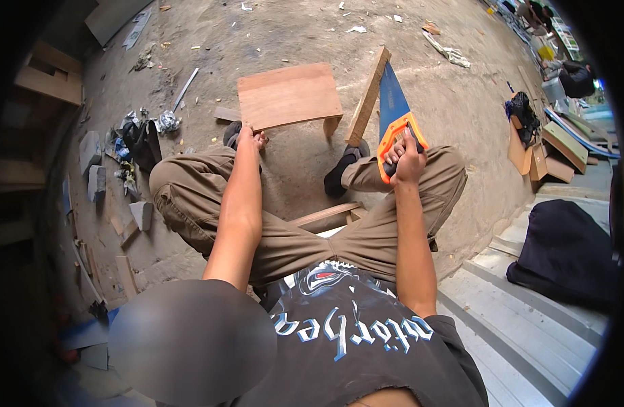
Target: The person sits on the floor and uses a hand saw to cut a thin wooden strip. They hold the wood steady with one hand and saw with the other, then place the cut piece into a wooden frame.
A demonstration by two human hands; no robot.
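My right hand is closed around the orange and black handle of a handsaw. The saw's blue blade points away from me, above my right knee. Close along the left of the blade, a narrow wooden board stands tilted, its lower end by my right foot. My left hand grips the near left corner of a small plywood piece, which has a flat top and an upright panel under its right end. Part of my left fingers is hidden beneath the edge. Both forearms reach over my bent legs.
Grey blocks, a dark bag and crumpled foil lie on the dirt floor to the left. At right are wooden offcuts, corrugated metal sheeting and a dark cloth-like item. A wooden strip shows between my legs.
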